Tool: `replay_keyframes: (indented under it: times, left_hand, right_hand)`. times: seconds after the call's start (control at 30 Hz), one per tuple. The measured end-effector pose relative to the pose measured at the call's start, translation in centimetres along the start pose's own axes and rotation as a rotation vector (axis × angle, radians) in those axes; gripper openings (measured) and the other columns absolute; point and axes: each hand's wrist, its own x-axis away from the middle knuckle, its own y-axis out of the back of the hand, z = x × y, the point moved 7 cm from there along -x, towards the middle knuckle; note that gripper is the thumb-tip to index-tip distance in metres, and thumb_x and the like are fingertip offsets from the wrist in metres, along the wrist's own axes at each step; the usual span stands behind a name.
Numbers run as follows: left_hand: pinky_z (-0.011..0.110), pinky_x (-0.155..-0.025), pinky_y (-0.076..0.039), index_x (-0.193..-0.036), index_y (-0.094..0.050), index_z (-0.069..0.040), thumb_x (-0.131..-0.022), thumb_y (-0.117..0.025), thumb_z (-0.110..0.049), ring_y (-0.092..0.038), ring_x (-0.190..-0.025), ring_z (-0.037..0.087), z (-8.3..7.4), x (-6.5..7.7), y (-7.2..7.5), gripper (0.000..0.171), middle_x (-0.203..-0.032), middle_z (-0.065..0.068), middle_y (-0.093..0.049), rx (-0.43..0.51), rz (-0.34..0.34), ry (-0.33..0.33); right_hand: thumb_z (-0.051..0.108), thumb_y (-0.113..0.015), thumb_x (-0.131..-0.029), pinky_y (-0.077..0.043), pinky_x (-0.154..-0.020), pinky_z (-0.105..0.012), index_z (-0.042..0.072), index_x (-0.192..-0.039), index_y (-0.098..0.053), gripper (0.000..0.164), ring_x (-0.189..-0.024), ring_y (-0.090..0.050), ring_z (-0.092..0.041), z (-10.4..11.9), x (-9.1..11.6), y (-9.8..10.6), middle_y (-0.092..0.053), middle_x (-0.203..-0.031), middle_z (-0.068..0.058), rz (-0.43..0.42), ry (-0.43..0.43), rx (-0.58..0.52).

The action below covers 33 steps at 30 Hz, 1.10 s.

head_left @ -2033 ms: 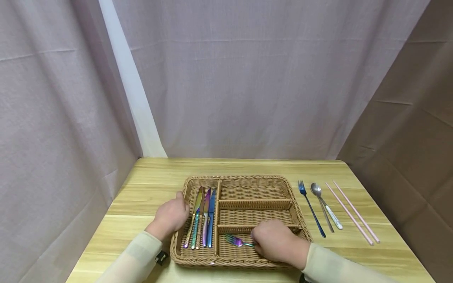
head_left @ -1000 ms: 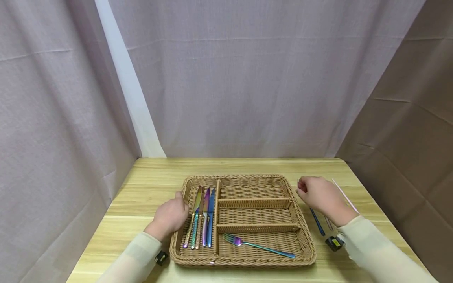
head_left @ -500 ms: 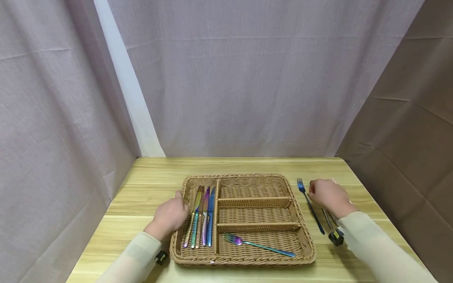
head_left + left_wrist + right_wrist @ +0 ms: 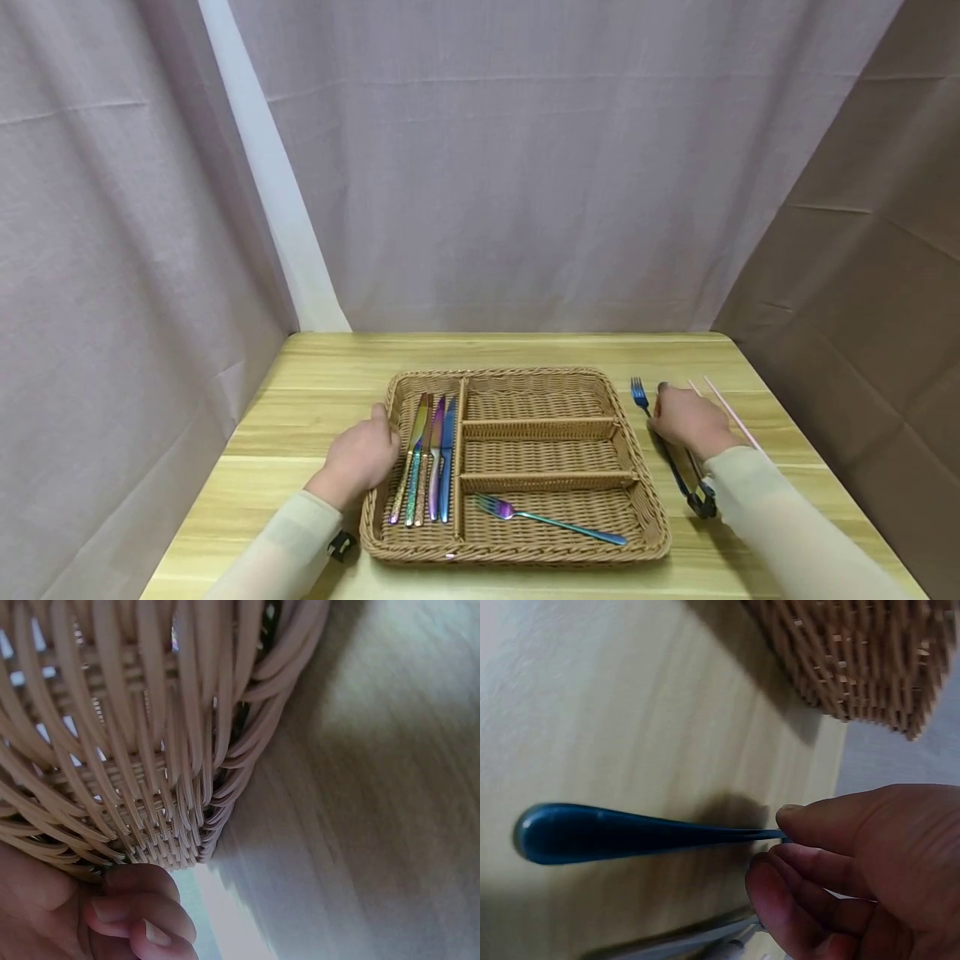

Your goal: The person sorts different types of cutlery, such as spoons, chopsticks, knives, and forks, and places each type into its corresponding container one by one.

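Observation:
My left hand point(image 4: 363, 460) grips the left rim of a wicker cutlery basket point(image 4: 547, 432); in the left wrist view its fingers point(image 4: 142, 907) curl under the woven edge. Several knives point(image 4: 423, 462) lie side by side in the basket's long left compartment. A rainbow-coloured fork point(image 4: 551, 522) lies in the front right compartment. To the right of the basket, my right hand point(image 4: 692, 421) pinches a dark blue fork point(image 4: 630, 834) between thumb and fingers, partway along its handle. The fork's tines point away at the back.
Spoons, mostly hidden by the right hand, lie beside the blue fork; their handles point(image 4: 675, 939) show in the right wrist view. Two pink chopsticks point(image 4: 731, 410) lie further right on the wooden table point(image 4: 330, 367). Curtains point(image 4: 510, 208) hang behind and at the sides.
My right hand has left the rainbow fork in the front compartment, moved right over the loose cutlery, then come back slightly left and taken hold of the blue fork. The left hand has stayed put.

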Motion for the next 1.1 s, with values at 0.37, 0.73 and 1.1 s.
replay_keyframes:
  times: [0.37,0.73,1.1]
  left_hand:
    - [0.051,-0.066,-0.06,-0.159,-0.034,0.016,-0.114,-0.042,-0.029,-0.069,-0.071,0.033,-0.23,-0.18,0.1,0.064,-0.09,0.021,-0.072,0.003,-0.003,-0.002]
    - [0.053,-0.07,-0.061,-0.16,-0.033,0.016,-0.114,-0.041,-0.03,-0.072,-0.077,0.036,-0.24,-0.28,0.16,0.065,-0.097,0.025,-0.074,0.008,0.002,0.001]
    - [0.053,-0.072,-0.061,-0.162,-0.03,0.017,-0.114,-0.041,-0.029,-0.072,-0.078,0.036,-0.09,0.09,0.01,0.068,-0.1,0.026,-0.074,0.013,0.008,0.007]
  right_hand:
    - [0.011,-0.061,-0.091,-0.03,-0.05,-0.032,0.022,-0.061,-0.046,0.035,-0.054,-0.027,-0.014,-0.3,-0.21,-0.61,-0.032,-0.058,0.007,0.016,-0.012,-0.001]
    - [0.009,-0.058,-0.086,-0.033,-0.05,-0.034,0.023,-0.061,-0.045,0.032,-0.054,-0.029,-0.015,-0.31,-0.4,-0.68,-0.032,-0.059,0.005,0.017,-0.043,-0.006]
    - [0.013,-0.063,-0.083,-0.035,-0.051,-0.039,0.015,-0.08,-0.052,0.012,-0.057,-0.042,-0.022,-0.37,-0.09,-0.54,-0.044,-0.063,-0.001,-0.016,-0.039,-0.012]
